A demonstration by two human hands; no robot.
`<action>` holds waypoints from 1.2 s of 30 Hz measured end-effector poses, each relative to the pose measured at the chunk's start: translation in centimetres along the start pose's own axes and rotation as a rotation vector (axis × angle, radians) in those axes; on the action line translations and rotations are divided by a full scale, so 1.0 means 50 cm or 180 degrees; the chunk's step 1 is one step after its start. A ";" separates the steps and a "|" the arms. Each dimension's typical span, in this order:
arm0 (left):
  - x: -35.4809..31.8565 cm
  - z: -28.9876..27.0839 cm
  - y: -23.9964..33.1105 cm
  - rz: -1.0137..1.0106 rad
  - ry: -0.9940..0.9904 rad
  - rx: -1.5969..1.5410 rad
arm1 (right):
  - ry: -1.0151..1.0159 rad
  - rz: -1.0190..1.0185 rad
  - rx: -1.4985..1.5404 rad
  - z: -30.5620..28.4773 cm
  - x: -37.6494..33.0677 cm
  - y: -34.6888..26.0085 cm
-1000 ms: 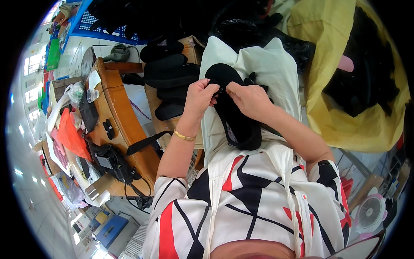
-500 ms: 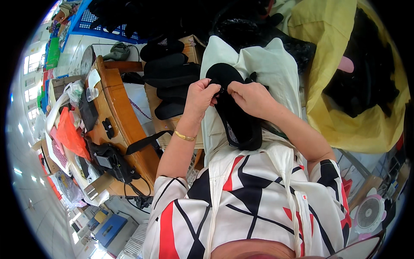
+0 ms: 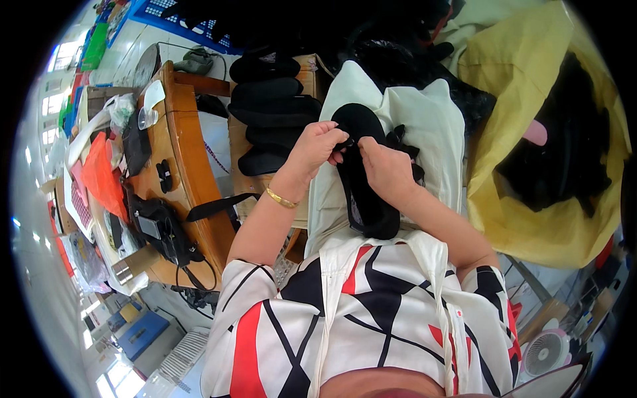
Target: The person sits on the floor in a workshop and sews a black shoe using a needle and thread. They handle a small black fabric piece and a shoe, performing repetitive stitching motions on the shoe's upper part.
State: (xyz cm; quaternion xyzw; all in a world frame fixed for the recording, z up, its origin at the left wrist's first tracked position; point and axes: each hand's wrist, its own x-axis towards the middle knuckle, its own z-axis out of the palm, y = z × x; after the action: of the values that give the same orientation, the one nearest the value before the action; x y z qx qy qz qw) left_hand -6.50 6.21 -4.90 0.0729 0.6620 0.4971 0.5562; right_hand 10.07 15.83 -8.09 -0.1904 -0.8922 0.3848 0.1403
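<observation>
A black cloth shoe (image 3: 375, 222) lies lengthwise on the off-white cloth (image 3: 441, 126) over my lap, its rounded toe pointing away from me. My left hand (image 3: 316, 150), with a gold bangle at its wrist, is closed in a pinch on the black material at the shoe's left side. Close by, my right hand (image 3: 388, 167) pinches the shoe's upper near the middle. The fingertips hide the exact part they grip, black on black. Right of the shoe, small black strips or bows (image 3: 403, 141) rest on the cloth.
Several black shoes (image 3: 275, 111) are stacked on a cardboard box at the left. Beside them stands a wooden table (image 3: 188, 142) bearing a black bag (image 3: 161, 229). A yellow sack (image 3: 494, 73) with black items stands at the right, a white fan (image 3: 545, 351) below it.
My view has shifted slightly, moving the surroundings in the picture. Both hands remain pinched at the shoe; the right hand has turned a little, its fingers pointing more away from me.
</observation>
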 end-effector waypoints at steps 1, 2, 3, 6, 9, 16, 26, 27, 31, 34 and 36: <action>0.000 -0.001 0.000 0.0006 -0.0008 -0.0025 | 0.0055 -0.0003 -0.0006 0.005 -0.001 -0.001; -0.001 -0.001 -0.001 0.0013 0.0004 -0.0066 | 0.0109 -0.0006 -0.0010 0.009 -0.001 -0.003; -0.002 0.000 -0.003 0.0018 0.0017 -0.0106 | 0.0157 -0.0014 0.0060 0.012 0.000 -0.005; -0.004 -0.001 -0.011 0.0043 0.0037 -0.0271 | 0.0263 0.0114 0.0237 0.013 0.002 -0.014; -0.004 0.000 -0.017 0.0105 0.0010 -0.0406 | 0.0265 0.0319 0.0531 0.006 0.010 -0.020; -0.007 0.007 -0.027 0.0309 0.0072 -0.0287 | -0.0739 0.1129 0.1820 -0.071 0.067 -0.039; -0.006 0.015 -0.035 0.0593 0.0257 0.0272 | 0.0140 -0.0265 0.0566 -0.045 0.091 0.000; -0.002 0.014 -0.035 0.0631 0.0306 0.0375 | 0.0251 -0.0335 0.0375 -0.034 0.099 0.004; -0.008 0.021 -0.031 0.0636 0.0342 0.0495 | 0.1225 -0.0271 0.0838 -0.020 0.168 0.041; -0.019 0.026 -0.041 0.1185 0.0550 0.1448 | 0.0309 0.1403 0.3224 -0.069 0.163 0.023; -0.047 0.034 -0.035 0.1487 0.0631 0.2368 | -0.0366 0.1717 0.3739 -0.103 0.119 0.005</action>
State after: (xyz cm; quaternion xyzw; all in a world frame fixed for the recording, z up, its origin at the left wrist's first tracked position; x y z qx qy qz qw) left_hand -3.44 4.82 -4.43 0.3674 0.8116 0.3421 0.2989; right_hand 6.88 21.95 -4.24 -0.2785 -0.4600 0.8401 0.0714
